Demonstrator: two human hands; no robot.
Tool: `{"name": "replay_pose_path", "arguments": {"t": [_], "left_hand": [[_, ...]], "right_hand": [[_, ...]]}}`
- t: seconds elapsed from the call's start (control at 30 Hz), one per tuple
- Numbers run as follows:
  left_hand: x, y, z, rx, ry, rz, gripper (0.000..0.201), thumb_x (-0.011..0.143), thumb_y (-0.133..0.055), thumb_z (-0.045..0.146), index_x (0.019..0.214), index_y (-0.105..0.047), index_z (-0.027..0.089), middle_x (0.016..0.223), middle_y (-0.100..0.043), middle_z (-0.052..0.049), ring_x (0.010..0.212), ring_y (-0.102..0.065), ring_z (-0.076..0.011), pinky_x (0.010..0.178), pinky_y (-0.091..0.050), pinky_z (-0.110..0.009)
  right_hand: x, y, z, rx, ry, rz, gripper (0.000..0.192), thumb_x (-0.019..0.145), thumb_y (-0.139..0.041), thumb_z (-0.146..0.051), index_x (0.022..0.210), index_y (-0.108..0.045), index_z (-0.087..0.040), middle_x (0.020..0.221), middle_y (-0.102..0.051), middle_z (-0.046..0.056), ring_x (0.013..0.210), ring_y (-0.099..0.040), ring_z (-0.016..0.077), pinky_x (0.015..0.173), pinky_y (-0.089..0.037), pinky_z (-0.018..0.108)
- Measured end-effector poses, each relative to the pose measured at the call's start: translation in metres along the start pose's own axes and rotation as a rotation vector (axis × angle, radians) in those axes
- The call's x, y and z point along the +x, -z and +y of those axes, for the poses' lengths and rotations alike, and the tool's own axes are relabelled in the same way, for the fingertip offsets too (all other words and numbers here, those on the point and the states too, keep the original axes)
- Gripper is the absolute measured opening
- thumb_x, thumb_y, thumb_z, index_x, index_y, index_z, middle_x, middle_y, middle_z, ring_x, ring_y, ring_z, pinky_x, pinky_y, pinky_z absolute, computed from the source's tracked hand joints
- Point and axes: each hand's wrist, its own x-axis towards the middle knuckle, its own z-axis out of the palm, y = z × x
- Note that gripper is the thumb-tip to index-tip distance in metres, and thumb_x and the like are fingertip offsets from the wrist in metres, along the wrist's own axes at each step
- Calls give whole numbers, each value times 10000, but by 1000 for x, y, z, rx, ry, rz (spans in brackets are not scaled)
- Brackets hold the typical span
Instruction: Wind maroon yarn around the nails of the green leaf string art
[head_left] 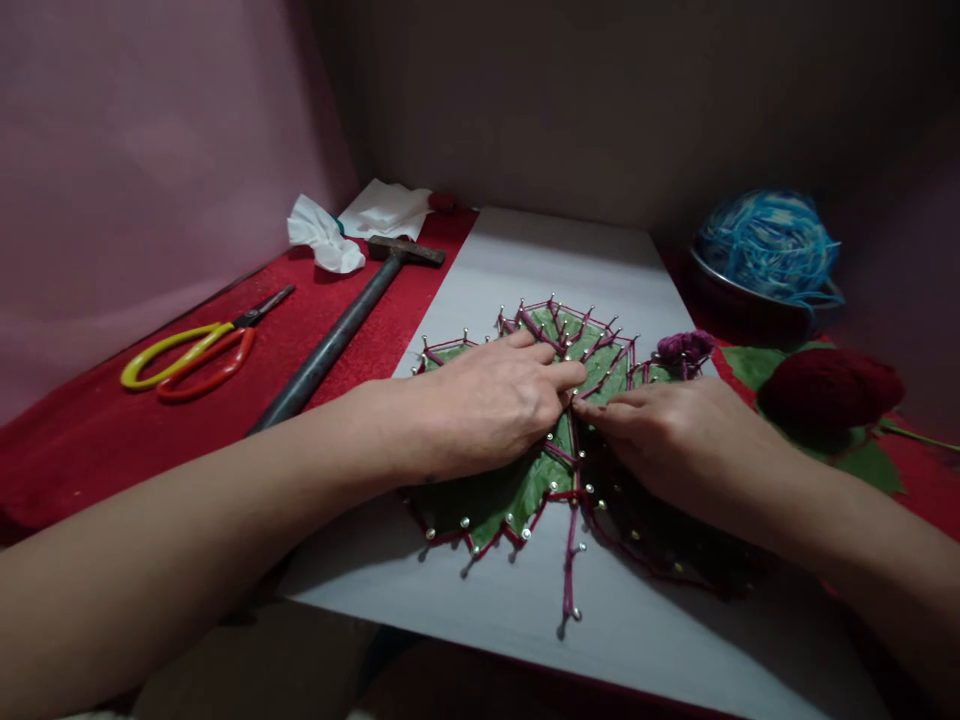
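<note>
A green leaf point(517, 490) lies on a white board point(562, 250), ringed by several nails with dark red and purple yarn point(570, 560) strung between them. Over the leaf's middle, my left hand point(487, 400) is closed, its index fingertip down by a nail; whatever it pinches is hidden. My right hand point(675, 430) comes in from the right, thumb and finger pinched at the same spot, where the yarn runs along the leaf's centre line. Just behind that hand rests a small purple yarn bundle point(686, 347).
On the red cloth at left lie scissors point(199, 360) with yellow and red handles, a hammer point(337, 335) and crumpled white tissue point(322, 235). To the right, blue yarn point(769, 245) fills a metal bowl point(739, 285); a dark red yarn ball point(829, 388) sits on green leaves point(874, 465).
</note>
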Motion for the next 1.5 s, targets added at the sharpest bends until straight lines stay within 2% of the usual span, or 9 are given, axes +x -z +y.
{"name": "replay_pose_path", "arguments": {"t": [0.17, 0.33, 0.53, 0.83, 0.93, 1.1, 1.3, 1.4, 1.5], "left_hand": [[-3, 0, 1, -19, 14, -12, 195, 853, -466, 125, 879, -660, 138, 998, -593, -90, 853, -490, -201, 756, -336, -340], [-5, -2, -3, -69, 29, 28, 255, 864, -431, 113, 996, -649, 135, 965, -590, -84, 846, -496, -210, 749, -342, -347], [-8, -4, 0, -44, 24, 44, 199, 844, -481, 120, 935, -658, 139, 966, -594, -86, 853, -488, -227, 764, -330, -376], [-7, -2, -1, -61, 26, 21, 178, 818, -535, 146, 951, -652, 137, 988, -603, -87, 850, -479, -218, 772, -317, -362], [-6, -1, 0, -85, 28, 23, 164, 822, -537, 149, 932, -659, 140, 983, -606, -88, 851, -493, -220, 760, -318, -365], [-6, -2, 0, -108, 29, 21, 138, 823, -544, 144, 873, -672, 140, 987, -607, -93, 850, -501, -222, 736, -326, -369], [-5, -1, 1, -105, 50, -20, 163, 845, -522, 152, 892, -677, 131, 1015, -599, -97, 888, -497, -239, 744, -336, -375], [-4, 0, 0, -123, 50, -12, 169, 846, -520, 147, 907, -677, 129, 1025, -601, -103, 888, -495, -233, 741, -339, -365], [-4, 0, 0, -128, 61, -3, 169, 853, -516, 152, 897, -677, 131, 1024, -604, -110, 880, -494, -226, 724, -337, -359]], "right_hand": [[-4, 2, -3, 29, 21, 17, 255, 818, -448, -99, 887, -679, -183, 625, -677, 28, 512, -590, 148, 469, -303, 273], [-7, -2, -6, 136, -81, 108, 235, 807, -462, -111, 749, -675, -192, 682, -706, 25, 544, -631, 148, 480, -373, 254], [-9, -1, -10, 278, -189, 136, 223, 808, -487, -120, 782, -700, -180, 640, -686, 12, 517, -616, 134, 469, -415, 232], [-11, 17, -19, 504, -291, 83, 175, 807, -505, -128, 824, -677, -156, 590, -651, -9, 469, -579, 94, 453, -431, 192], [-11, 21, -24, 514, -276, 86, 162, 818, -500, -140, 802, -659, -169, 572, -638, -15, 449, -571, 90, 424, -419, 184], [-15, 20, -32, 336, -211, 144, 212, 831, -477, -126, 729, -653, -186, 588, -657, 20, 454, -587, 127, 431, -427, 225], [-15, 26, -35, 524, -261, -48, 184, 825, -502, -150, 703, -633, -195, 540, -611, -9, 422, -538, 103, 404, -396, 198], [-14, 27, -38, 414, -207, -50, 250, 839, -479, -145, 625, -600, -193, 550, -604, 15, 467, -550, 117, 445, -406, 209], [-12, 26, -38, 308, -99, -40, 264, 848, -453, -116, 639, -601, -181, 568, -601, 25, 499, -557, 122, 479, -407, 214]]}}
